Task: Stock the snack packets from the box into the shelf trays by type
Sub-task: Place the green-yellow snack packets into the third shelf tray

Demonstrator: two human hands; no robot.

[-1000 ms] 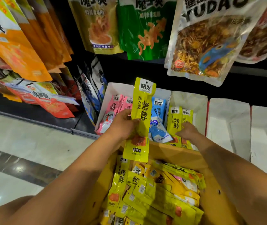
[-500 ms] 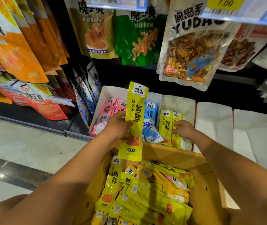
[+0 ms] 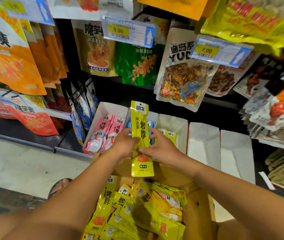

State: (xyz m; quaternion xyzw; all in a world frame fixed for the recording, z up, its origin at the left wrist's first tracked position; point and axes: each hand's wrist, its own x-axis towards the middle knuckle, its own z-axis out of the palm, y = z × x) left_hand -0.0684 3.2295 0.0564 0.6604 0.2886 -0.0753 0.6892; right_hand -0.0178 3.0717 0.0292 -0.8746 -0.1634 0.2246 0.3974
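Head view: both the left hand (image 3: 125, 143) and right hand (image 3: 162, 148) pinch one yellow packet (image 3: 142, 135) above the box (image 3: 196, 203). Its long axis stands upright, label end pointing up

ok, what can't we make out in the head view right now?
Blue packets: head view, mostly hidden behind the held yellow packet, gripped by the left hand and right hand.
Tray's yellow packets: lower halves behind the right hand.
Box: near end cut off by the bottom edge, covered by forearms.
Hanging bags top right: motion-blurred.
Price tag small print: too small.
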